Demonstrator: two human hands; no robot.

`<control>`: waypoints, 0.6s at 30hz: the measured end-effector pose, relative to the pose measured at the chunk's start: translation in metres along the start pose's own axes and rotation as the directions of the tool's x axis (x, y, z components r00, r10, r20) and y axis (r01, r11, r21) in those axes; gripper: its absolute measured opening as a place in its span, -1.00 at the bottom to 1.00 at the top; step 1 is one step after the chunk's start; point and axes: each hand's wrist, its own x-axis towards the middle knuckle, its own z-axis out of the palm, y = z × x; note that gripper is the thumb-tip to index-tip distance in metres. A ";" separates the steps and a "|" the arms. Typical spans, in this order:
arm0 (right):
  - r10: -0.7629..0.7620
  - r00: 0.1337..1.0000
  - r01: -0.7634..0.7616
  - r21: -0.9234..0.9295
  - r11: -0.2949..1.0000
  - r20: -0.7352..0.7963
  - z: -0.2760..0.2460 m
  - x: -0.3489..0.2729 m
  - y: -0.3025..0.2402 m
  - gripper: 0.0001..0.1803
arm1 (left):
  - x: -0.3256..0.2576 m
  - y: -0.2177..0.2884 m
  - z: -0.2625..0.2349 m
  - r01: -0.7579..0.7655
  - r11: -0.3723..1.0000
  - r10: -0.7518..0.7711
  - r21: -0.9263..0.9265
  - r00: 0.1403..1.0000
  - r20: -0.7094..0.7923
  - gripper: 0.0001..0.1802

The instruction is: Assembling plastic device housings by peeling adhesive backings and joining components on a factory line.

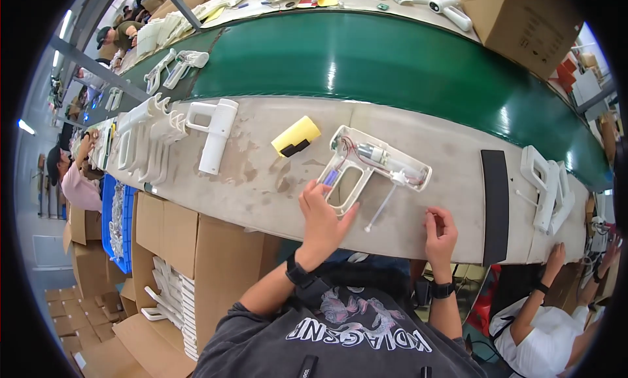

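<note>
On the table before me lies an open white gun-shaped housing half with a looped handle. Inside it show a silver motor, red wires and a purple cylindrical part in the handle. My left hand grips the handle's lower end between thumb and fingers. A thin white rod slants from the housing's underside toward me. To the right of the rod, my right hand hovers near the table edge, its fingers curled and the tips close together. Whatever these might hold is too small to make out.
Beyond the housing sit a yellow roll with a black patch and a white handheld device. More white shells stand left. A black strip and further housings lie right. A green conveyor runs behind; co-workers flank me.
</note>
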 end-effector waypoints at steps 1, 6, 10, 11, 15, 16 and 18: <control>-0.002 1.000 0.002 -0.035 0.999 0.004 0.000 0.000 0.002 -0.89 | -0.005 0.002 -0.001 0.044 0.999 -0.044 0.011 0.999 -0.010 -0.17; -0.017 1.000 0.017 -0.087 0.996 -0.003 -0.001 -0.001 -0.002 -0.89 | -0.002 -0.020 -0.025 0.022 1.000 -0.021 -0.001 0.995 0.102 0.04; -0.096 0.993 0.090 -0.080 0.993 -0.074 0.006 -0.002 -0.018 -0.89 | 0.072 -0.070 -0.043 0.076 0.968 -0.034 0.237 0.983 -0.178 -0.08; -0.100 0.993 0.095 -0.077 0.993 -0.067 0.010 -0.001 -0.023 -0.89 | 0.083 -0.086 -0.047 0.082 0.967 -0.037 0.242 0.982 -0.185 -0.08; -0.350 0.928 0.363 -0.098 0.927 0.124 0.029 0.005 -0.054 -0.87 | 0.097 -0.128 -0.064 0.331 0.942 -0.329 -0.047 0.943 0.058 -0.42; -0.383 0.908 0.396 -0.052 0.917 0.170 0.037 0.007 -0.064 -0.86 | 0.099 -0.127 -0.068 0.465 0.848 -0.444 -0.255 0.885 0.138 -0.54; -0.416 0.877 0.437 -0.040 0.898 0.240 0.052 0.016 -0.085 -0.83 | 0.093 -0.095 -0.082 0.440 0.778 -0.405 -0.448 0.897 0.177 -0.59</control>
